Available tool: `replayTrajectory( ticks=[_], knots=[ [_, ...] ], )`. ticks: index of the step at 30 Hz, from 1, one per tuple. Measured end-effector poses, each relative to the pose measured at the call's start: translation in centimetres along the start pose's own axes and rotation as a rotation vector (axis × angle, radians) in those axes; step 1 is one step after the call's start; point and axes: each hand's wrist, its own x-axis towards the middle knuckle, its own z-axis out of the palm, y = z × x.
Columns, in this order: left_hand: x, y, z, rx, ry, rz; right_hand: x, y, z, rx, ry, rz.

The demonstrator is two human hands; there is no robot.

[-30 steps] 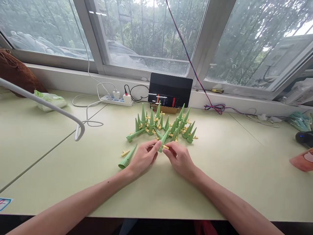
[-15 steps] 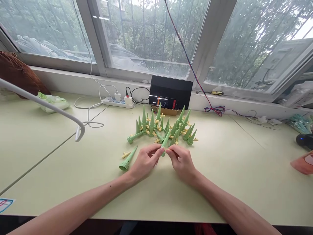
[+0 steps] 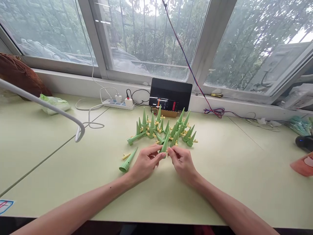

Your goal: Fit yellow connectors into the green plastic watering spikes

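Observation:
My left hand point(image 3: 149, 159) is closed around the lower part of a green plastic plant watering spike point(image 3: 165, 142), which points up and away. Close against its right side, my right hand point(image 3: 181, 160) pinches a small yellow valve point(image 3: 167, 151), mostly covered by the fingertips. Left of my left hand lies another green spike point(image 3: 127, 163) on its side, open end toward me, with a loose yellow valve point(image 3: 126, 156) beside it. Beyond both hands stands a cluster of green spikes point(image 3: 152, 125), many with yellow valves fitted; a few lie on their sides.
Behind the cluster a dark tablet point(image 3: 171, 93) leans on a cardboard stand. A power strip point(image 3: 118, 103) with plugs and cables is at the back left. A white curved bar point(image 3: 49, 103) crosses the left side. An orange object point(image 3: 303, 164) lies at the right edge.
My left thumb has shifted slightly down along the spike, and the right fingertips have turned a little at the valve. The view has tilted slightly; the other spikes stay put.

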Motion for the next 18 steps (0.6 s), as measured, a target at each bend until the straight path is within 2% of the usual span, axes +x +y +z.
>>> replayTrajectory(
  ticks=[14, 18],
  knots=[
    [0.20, -0.27, 0.07, 0.003, 0.014, 0.001, 0.11, -0.07, 0.06, -0.016, 0.025, 0.002],
    [0.15, -0.50, 0.11, -0.018, 0.015, -0.038, 0.18, 0.19, 0.14, -0.020, 0.030, 0.014]
  ],
)
